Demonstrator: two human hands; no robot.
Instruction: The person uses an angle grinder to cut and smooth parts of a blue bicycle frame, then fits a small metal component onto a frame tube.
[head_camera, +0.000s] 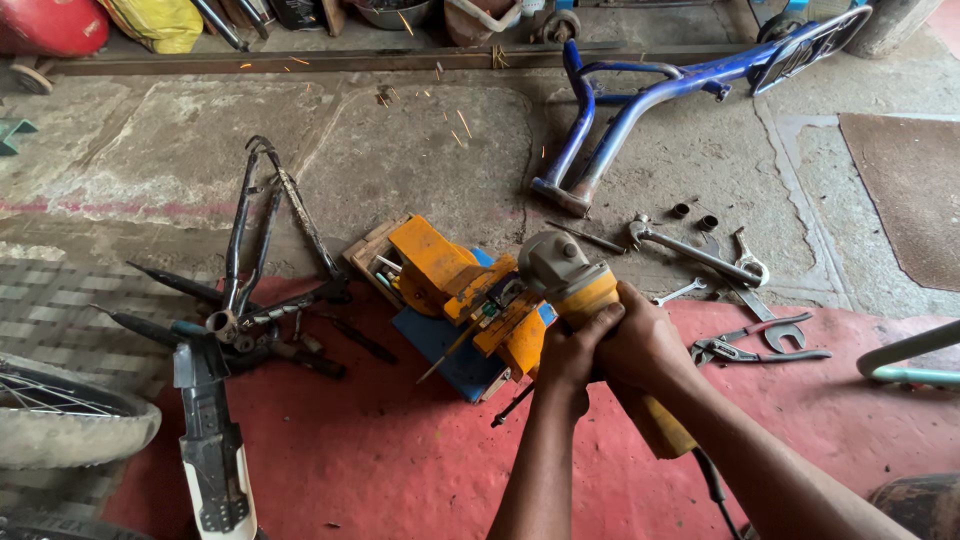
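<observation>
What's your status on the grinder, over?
Both hands, left hand and right hand, clamped on the yellow angle grinder. Its head at the orange bench vise; sparks flying ahead. Pliers and wrenches lie right.

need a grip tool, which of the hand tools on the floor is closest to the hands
The locking pliers on the red mat, just beside the right hand; the spanners and pipe wrench lie farther off.

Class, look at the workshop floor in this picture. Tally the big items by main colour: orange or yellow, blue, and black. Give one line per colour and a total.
Orange or yellow: 2, the vise and the grinder held in both the left hand and right hand
Blue: 1, the blue frame
Black: 1, the black frame
Total: 4
</observation>
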